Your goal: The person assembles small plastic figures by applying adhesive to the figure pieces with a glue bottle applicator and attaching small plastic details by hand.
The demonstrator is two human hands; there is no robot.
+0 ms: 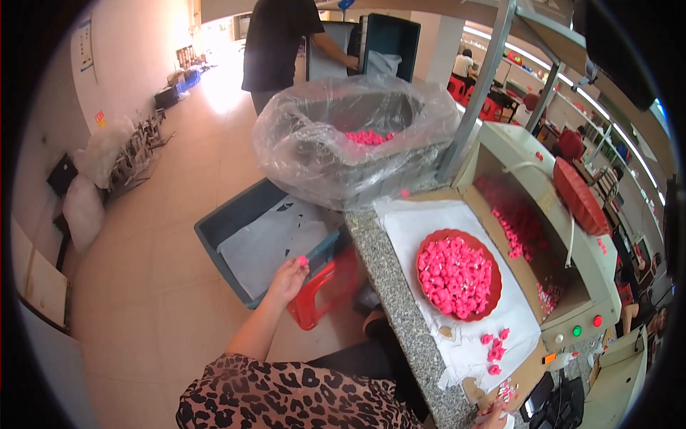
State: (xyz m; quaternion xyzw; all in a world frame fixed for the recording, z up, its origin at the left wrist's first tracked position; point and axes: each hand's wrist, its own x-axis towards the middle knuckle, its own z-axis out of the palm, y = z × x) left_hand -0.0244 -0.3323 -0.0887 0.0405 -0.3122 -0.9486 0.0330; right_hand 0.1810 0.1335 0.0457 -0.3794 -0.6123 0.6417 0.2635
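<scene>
My left hand (286, 282) reaches out to the left, over the near rim of a grey-green bin (207, 230). A small bright pink piece (303, 261) is pinched at its fingertips. White paper and some dark scraps lie inside that bin. At the lower edge, my right hand (491, 416) rests by the bench, its fingers drawn together near something white; what they hold is too small to make out. Close to it are tiny pink and white bits (507, 390) and several loose pink pieces (494, 349). A round red tray (421, 277) heaped with similar pieces sits on white paper (400, 218).
A grey tub (400, 168) lined with clear plastic holds more pink pieces. A red stool (306, 307) stands under the bin. Right of the bench is a cream machine (586, 275) with buttons. Another person (280, 50) stands beyond, at upright bins (389, 43).
</scene>
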